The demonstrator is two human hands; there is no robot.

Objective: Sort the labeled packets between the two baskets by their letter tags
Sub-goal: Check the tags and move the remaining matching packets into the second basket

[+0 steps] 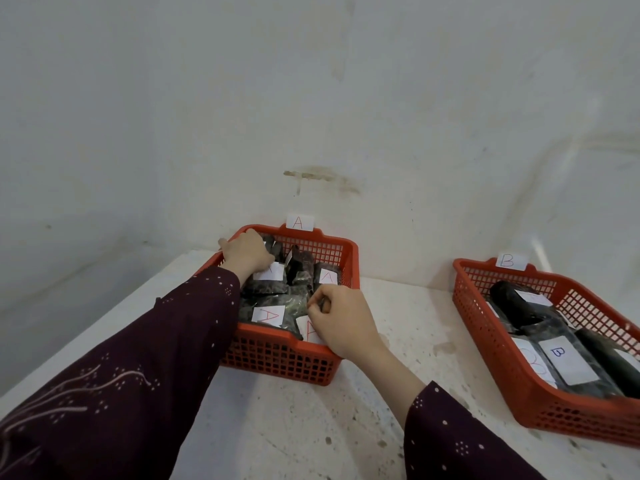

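Note:
A red basket [277,355] tagged A [299,222] sits at the centre and holds several dark packets with white A labels [268,315]. My left hand [247,252] reaches into its far left corner, fingers curled over a packet there. My right hand [341,318] rests at the basket's near right edge, its fingertips pinching a dark packet [304,332] with an A label. A second red basket [519,386] tagged B [508,261] stands at the right with several dark packets, one showing a B label [568,358].
Both baskets stand on a speckled white counter [311,427] set in a corner of white walls. The counter's left edge runs diagonally past my left sleeve. A bare strip of counter lies between the two baskets.

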